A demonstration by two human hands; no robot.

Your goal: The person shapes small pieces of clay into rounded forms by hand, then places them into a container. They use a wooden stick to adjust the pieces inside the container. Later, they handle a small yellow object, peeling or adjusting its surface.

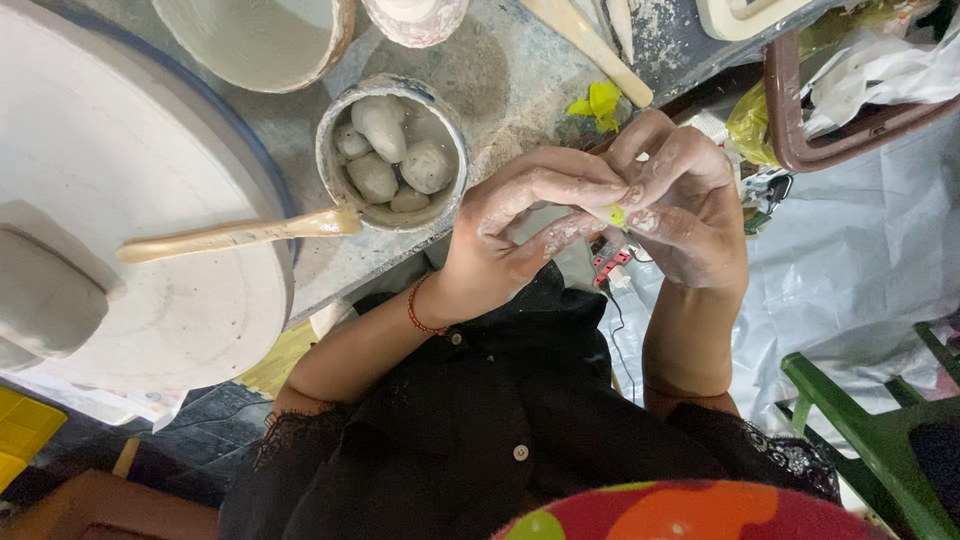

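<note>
Now both my hands are up together over the edge of the grey, clay-smeared desk [500, 90], fingertips meeting. My left hand [520, 235] and my right hand [685, 210] are pinched on a small yellow-green scrap [614, 214], held between the thumbs and forefingers; most of it is hidden by the fingers. Both hands are dusted with pale dried clay. A thin red thread bracelet [415, 310] sits on my left wrist.

Just left of the hands, on the desk, stands a small round clay-coated tub [392, 155] holding several grey clay lumps [385, 150]. A long cream wooden tool [235, 235] lies with its tip touching the tub's rim and its handle over a big round white plaster slab [150, 180]. A grey clay block [45, 295] rests on that slab at the left edge. Another yellow-green scrap [597, 105] lies on the desk beyond my hands, beside a second pale wooden stick [590, 45]. A white bowl [260, 40] is at the top edge.

Right side: crumpled clear plastic sheeting [840, 260] and a green plastic chair [880, 440].
</note>
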